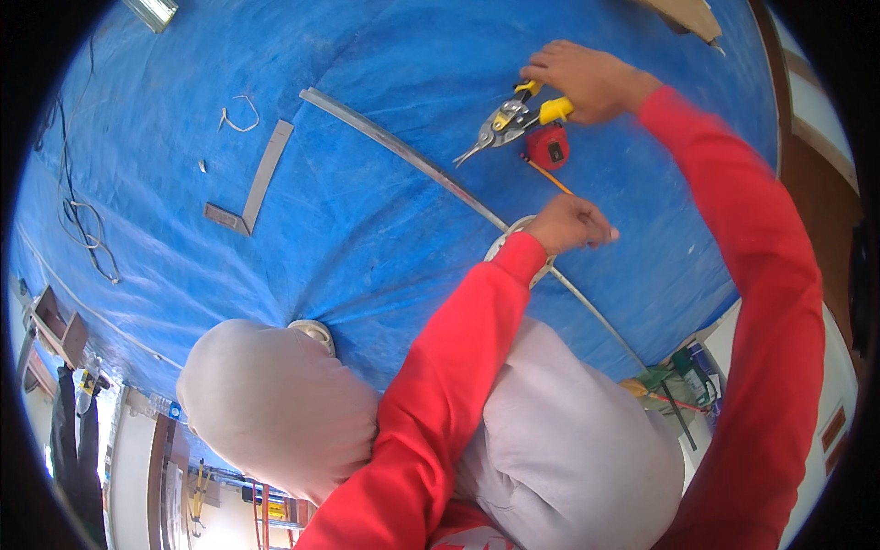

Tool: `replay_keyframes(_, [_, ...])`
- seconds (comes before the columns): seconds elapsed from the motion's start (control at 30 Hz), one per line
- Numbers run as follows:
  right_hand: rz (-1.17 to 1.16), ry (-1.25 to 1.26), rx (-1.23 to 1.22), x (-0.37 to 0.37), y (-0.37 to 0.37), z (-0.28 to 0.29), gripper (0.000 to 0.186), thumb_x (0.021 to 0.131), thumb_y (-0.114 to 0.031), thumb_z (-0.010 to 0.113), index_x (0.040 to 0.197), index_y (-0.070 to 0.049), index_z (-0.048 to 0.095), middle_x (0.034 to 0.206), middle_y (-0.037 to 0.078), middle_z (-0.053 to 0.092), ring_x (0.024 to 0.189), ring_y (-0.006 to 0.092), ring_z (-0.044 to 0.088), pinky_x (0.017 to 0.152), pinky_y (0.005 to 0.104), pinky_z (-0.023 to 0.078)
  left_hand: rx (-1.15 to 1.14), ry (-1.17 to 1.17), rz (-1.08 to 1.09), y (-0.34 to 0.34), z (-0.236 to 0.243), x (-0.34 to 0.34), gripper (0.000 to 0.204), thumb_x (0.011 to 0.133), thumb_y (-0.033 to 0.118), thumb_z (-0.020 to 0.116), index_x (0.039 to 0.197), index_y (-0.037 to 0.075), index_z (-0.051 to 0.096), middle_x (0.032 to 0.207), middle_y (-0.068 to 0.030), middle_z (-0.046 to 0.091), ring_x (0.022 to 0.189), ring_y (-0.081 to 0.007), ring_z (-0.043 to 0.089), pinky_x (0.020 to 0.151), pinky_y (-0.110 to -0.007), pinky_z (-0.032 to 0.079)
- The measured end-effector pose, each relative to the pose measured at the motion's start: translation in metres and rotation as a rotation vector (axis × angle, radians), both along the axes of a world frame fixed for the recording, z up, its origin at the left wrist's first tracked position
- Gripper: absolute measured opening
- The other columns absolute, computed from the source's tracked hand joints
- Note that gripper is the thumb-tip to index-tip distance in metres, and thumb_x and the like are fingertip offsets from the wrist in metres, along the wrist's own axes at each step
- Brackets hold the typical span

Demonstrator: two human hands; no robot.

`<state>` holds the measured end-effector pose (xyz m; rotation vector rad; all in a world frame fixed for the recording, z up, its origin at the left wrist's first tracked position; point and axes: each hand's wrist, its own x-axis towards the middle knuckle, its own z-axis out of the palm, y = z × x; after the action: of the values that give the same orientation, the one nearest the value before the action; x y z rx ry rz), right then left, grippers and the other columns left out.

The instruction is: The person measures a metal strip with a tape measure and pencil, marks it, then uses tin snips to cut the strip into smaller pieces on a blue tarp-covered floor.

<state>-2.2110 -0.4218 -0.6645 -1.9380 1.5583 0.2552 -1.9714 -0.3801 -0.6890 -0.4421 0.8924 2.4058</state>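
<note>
My right hand (pixel 591 81) is at the upper right, its fingers around the yellow handles of a pair of tin snips (pixel 502 124). The snips' blades point down and to the left over the blue sheet. Just below the handles lies a red tape measure (pixel 547 148), with a yellow pencil (pixel 548 176) beside it. My left hand (pixel 570 225) is bent closed above my foot; whatever its fingertips hold, if anything, is too small to make out. A long, thin metal profile (pixel 403 156) runs diagonally across the sheet, passing by the foot under my left hand.
A try square (pixel 264 179) lies on the blue sheet (pixel 367 238) at left, near a white loop of cord (pixel 240 115). Dark cable (pixel 87 229) trails along the left side. Tools and containers (pixel 695 376) stand at the lower right. My bent knees fill the lower middle.
</note>
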Motion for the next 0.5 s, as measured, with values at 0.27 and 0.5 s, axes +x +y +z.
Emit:
replay_keyframes(0.27, [-0.284, 0.115, -0.027, -0.006, 0.050, 0.025, 0.067, 0.074, -0.017, 0.081, 0.135, -0.004, 0.058, 0.117, 0.016, 0.063, 0.113, 0.0364, 0.059, 0.100, 0.0461, 0.048, -0.619, 0.354, -0.637, -0.067, 0.050, -0.025, 0.041, 0.080, 0.043, 0.085, 0.079, 0.003, 0.077, 0.073, -0.0095, 0.070, 0.067, -0.0221, 0.064, 0.069, -0.037, 0.053])
replay_keyframes(0.5, [-0.846, 0.069, 0.097, 0.041, 0.127, 0.034, 0.081, 0.075, -0.017, 0.080, 0.148, -0.003, 0.049, 0.150, 0.024, 0.052, 0.141, 0.0418, 0.048, 0.120, 0.0463, 0.038, -0.938, 0.410, -0.256, -0.242, 0.030, -0.087, 0.053, 0.089, 0.050, 0.077, 0.116, 0.004, 0.077, 0.100, -0.0113, 0.076, 0.092, -0.0205, 0.071, 0.083, -0.039, 0.056])
